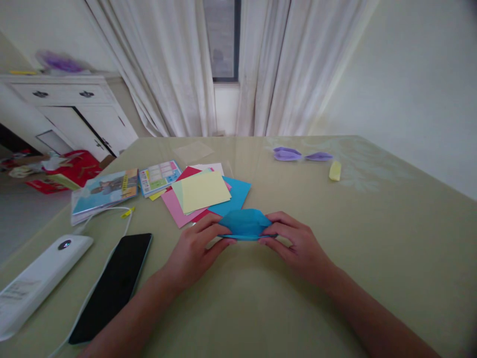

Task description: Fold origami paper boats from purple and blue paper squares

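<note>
A folded piece of blue paper (245, 223) is held just above the table, in front of the paper stack. My left hand (199, 243) pinches its left end between thumb and fingers. At the right end, my right hand (292, 236) grips it the same way. The paper has a flat folded lower edge and a raised, rounded upper part. Beyond it lies a loose stack of coloured paper sheets (203, 191), with pale yellow on top and pink, red and blue showing beneath. My fingers partly hide both ends of the folded paper.
To the left lie a black-screened phone (114, 283), a white device (40, 283), a white cable (128, 223), a picture booklet (106, 191) and a printed packet (160, 176). Folded purple paper (287, 154) and a small yellow piece (335, 171) rest toward the table's far right.
</note>
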Available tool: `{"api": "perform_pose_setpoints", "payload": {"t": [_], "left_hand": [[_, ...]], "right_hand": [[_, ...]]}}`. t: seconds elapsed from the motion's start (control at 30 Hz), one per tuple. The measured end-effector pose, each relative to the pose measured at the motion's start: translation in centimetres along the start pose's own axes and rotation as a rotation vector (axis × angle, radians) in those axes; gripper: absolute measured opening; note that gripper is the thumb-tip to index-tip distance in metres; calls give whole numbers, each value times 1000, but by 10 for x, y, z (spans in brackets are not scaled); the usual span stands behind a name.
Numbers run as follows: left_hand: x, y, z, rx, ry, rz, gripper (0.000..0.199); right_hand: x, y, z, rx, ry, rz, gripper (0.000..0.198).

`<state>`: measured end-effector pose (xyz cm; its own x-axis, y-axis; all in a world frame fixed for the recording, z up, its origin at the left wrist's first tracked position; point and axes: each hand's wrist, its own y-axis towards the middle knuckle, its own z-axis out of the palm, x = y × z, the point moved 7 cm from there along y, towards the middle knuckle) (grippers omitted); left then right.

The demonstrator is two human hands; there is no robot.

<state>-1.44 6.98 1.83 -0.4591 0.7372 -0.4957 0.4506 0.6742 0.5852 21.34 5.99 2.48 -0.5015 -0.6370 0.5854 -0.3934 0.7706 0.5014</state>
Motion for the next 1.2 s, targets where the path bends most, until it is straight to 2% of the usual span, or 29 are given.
{"api": "perform_pose_setpoints", "payload": {"t": [0.2,0.5,0.57,0.7,0.77,0.83,1.0,1.07,1.2], "left_hand": [[-2,2,2,8,-57,-28,9],[-3,4,-2,-25,-143,-80,13],[-1,4,-4,-40,-214,-151,17],[14,1,-1,-45,-504,-474,22],[21,-1,4,18,-614,-578,34],[26,-1,10,126,-668,-614,43],[34,-7,20,373,-717,-651,28],[34,-10,22,411,-733,-673,24],[32,-14,24,400,-781,-705,22]], "right_hand": [[-3,2,-6,-100,19,57,14],[-10,3,-11,-147,108,171,25],[-9,4,-12,-137,135,153,26],[-10,5,-13,-104,152,149,25],[-9,5,-13,-89,161,129,24],[-7,6,-13,-72,171,93,24],[-7,7,-11,16,181,77,27],[-7,7,-10,59,189,69,29],[-9,7,-8,112,210,68,29]]}}
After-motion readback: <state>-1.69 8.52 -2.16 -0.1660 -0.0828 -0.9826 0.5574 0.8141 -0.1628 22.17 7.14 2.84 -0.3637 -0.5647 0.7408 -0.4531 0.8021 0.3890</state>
